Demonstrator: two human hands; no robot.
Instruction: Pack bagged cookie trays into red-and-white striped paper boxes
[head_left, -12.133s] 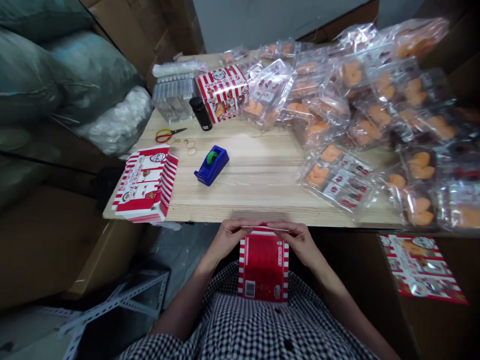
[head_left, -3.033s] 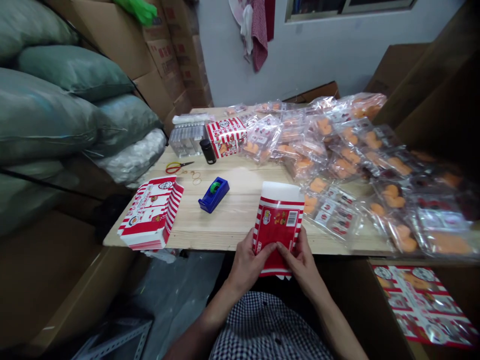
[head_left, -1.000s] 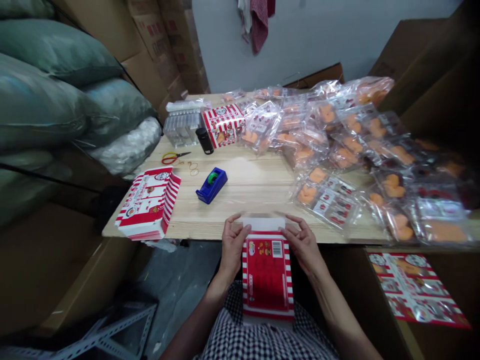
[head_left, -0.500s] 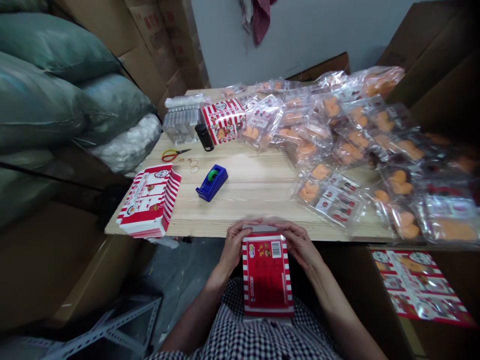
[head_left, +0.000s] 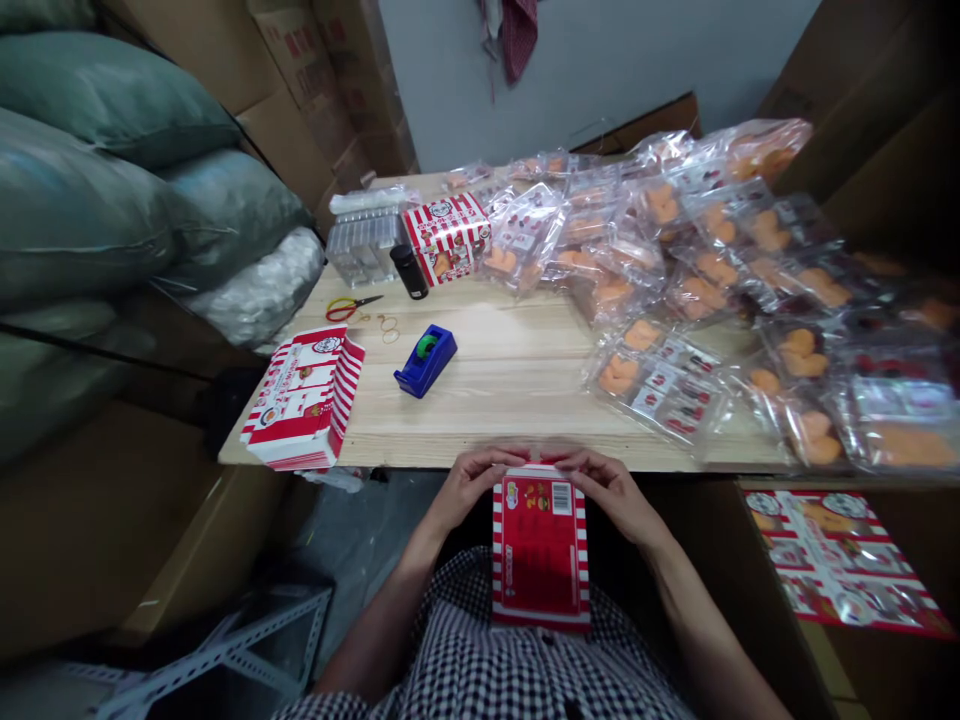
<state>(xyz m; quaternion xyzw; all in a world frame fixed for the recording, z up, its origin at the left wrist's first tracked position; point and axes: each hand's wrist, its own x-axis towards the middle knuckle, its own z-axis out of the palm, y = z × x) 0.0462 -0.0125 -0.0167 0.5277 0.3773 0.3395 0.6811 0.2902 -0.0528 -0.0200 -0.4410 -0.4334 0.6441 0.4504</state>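
I've got the red striped carton hanging just past the tabletop's near edge, its top end pinched by my left hand and right hand, both grips closed on it. Open wood ahead, up to the blue tape dispenser. Striped carton stack sits left at the edge; bagged orange pieces crowd the right.
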